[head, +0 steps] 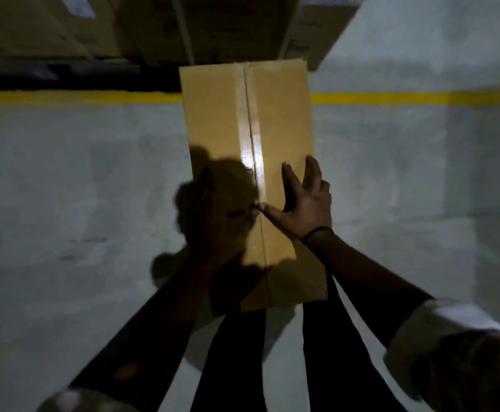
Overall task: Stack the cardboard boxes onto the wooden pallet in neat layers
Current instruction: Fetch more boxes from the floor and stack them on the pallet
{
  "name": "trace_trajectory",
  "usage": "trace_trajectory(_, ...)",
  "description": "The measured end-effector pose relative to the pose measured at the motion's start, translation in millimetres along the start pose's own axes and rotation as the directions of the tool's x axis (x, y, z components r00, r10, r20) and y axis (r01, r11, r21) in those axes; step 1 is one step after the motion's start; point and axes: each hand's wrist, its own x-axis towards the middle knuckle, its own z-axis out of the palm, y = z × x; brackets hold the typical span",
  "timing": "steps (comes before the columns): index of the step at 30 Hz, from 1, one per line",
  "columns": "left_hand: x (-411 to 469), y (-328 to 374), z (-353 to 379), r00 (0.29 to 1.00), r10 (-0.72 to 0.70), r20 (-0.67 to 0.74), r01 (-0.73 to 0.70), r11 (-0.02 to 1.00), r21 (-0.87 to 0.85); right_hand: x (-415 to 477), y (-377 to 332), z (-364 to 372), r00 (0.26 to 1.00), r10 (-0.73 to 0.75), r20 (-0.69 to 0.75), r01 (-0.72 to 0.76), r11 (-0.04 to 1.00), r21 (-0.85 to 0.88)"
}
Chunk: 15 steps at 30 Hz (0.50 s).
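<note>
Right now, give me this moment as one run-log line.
object: cardboard box, taped seam up | right hand: open, thumb on top | left hand: on box, shadowed, grip unclear | below: grey floor, yellow line

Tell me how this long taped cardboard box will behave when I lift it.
The cardboard box looks stiff: flat faces and crisp edges, so it should hold its shape. Its glossy tape may be slick under fingers. Long and narrow, it may tip if held at one end.
</note>
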Motion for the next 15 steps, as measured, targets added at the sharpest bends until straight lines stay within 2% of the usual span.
trace_trajectory(1, -22, 18, -31, 1.000, 0.020, -0.018, -0.020, 1.000, -0.008, -20, -2, -21, 1.000, 0.001, -0.012, -0.001, 1.000, -0.022)
trace_trajectory(2, -42, 38, -71, 0.996, 0.047, -0.072, -0.051, 0.997, -0.055, -40, -5, -43, 0.997, -0.005, -0.073, 0.005, 1.000, 0.004)
trace_trajectory(3, -60, 56, -113, 0.993, 0.063, -0.101, -0.065, 0.998, -0.017, -61, -4, -63, 0.988, 0.002, -0.156, 0.000, 1.000, 0.009)
trace_trajectory(5, -96, 98, -191, 0.999, -0.010, -0.054, 0.006, 0.997, -0.076, -96, -6, -110, 0.974, 0.010, -0.226, -0.001, 0.999, 0.040)
trace_trajectory(6, -107, 111, -218, 0.997, -0.018, -0.074, 0.010, 0.994, -0.110, -113, -6, -131, 0.965, 0.011, -0.260, 0.006, 0.998, 0.065)
trace_trajectory(8, -125, 127, -252, 0.989, 0.013, -0.146, -0.031, 0.992, -0.122, -144, -5, -169, 0.946, 0.011, -0.325, 0.024, 0.994, 0.104)
trace_trajectory(11, -166, 156, -291, 0.972, 0.147, -0.184, -0.173, 0.976, -0.130, -190, 8, -211, 0.902, 0.017, -0.432, 0.045, 0.990, 0.132)
trace_trajectory(15, -223, 196, -316, 0.949, 0.202, -0.242, -0.233, 0.966, -0.107, -251, 36, -249, 0.857, 0.042, -0.514, 0.051, 0.985, 0.166)
